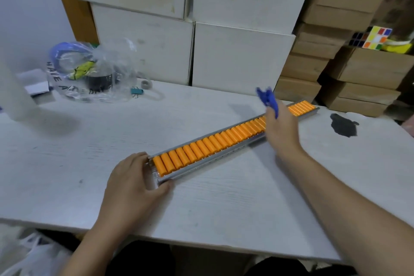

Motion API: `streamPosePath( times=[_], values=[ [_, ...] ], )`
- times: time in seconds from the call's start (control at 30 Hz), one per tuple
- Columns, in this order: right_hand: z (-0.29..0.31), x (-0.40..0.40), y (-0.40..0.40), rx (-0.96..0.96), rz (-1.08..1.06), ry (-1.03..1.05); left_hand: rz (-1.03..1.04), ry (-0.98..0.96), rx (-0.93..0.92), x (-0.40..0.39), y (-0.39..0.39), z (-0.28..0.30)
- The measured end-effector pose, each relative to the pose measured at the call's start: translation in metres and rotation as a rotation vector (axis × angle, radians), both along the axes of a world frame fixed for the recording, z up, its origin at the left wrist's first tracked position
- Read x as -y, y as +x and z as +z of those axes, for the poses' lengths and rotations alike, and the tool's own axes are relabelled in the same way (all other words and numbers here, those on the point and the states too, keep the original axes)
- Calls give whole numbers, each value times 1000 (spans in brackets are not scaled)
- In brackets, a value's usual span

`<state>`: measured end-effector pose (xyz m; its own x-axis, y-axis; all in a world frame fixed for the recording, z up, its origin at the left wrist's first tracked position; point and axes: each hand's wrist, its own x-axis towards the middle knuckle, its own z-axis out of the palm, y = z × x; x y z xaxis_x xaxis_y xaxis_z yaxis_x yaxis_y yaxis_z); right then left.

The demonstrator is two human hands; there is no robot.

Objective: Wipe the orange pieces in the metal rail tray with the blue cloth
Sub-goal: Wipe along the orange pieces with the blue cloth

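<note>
Head view only, w/ a wide-angle bend at the edges. The metal rail tray (pixel 226 156) lies diagonally on the white table (pixel 201 206), near end by the person's body, far end running up-right almost to the table's back edge. The orange pieces (pixel 215 143) sit packed side by side along its whole length. The left hand (pixel 136 182) is clamped on the near end, fingers over the end cap and thumb on the front wall. The right hand (pixel 281 129) sits over the row past the mid-point, closed on the blue cloth (pixel 267 98), which is bunched and sticks up above the fingers; whether any cloth touches the pieces under the palm can't be told. Judgement: a wiping pass is under way, and to do it well the cloth prob. needs flattening under the fingers so it covers each piece across its width, w/ strokes along the rail while the left hand anchors it against sliding. The pieces look like rollers and may spin, so firm downward pressure should help. Room: open table on both sides of the rail; a dark stain (pixel 342 124) lies to the right of the far end, a plastic bag (pixel 94 71) well apart at back left, stacked boxes (pixel 237 56) just behind the table, so a long outward stroke has little overrun.
</note>
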<state>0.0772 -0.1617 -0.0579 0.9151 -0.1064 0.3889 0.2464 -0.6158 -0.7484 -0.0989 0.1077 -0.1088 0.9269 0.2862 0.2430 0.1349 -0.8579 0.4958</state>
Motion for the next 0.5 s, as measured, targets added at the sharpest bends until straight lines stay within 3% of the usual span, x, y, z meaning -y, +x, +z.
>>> streamPosePath(
  times=[0.07, 0.17, 0.23, 0.37, 0.5],
  values=[
    [2, -44, -46, 87, 277, -72, 8, -12, -1, -1, 0, 0],
    [-18, -90, -106, 287, 766, -427, -10, -41, 11, -1, -1, 0],
    [-33, -102, -128, 228, 933, -560, -29, -96, 32, 0, -3, 3],
    [-34, -95, -126, 112, 929, -513, -33, -131, 21, 1, -4, 5],
    [-32, -62, -95, 28, 791, -505, 11, -32, 25, 6, -3, 9]
  ],
)
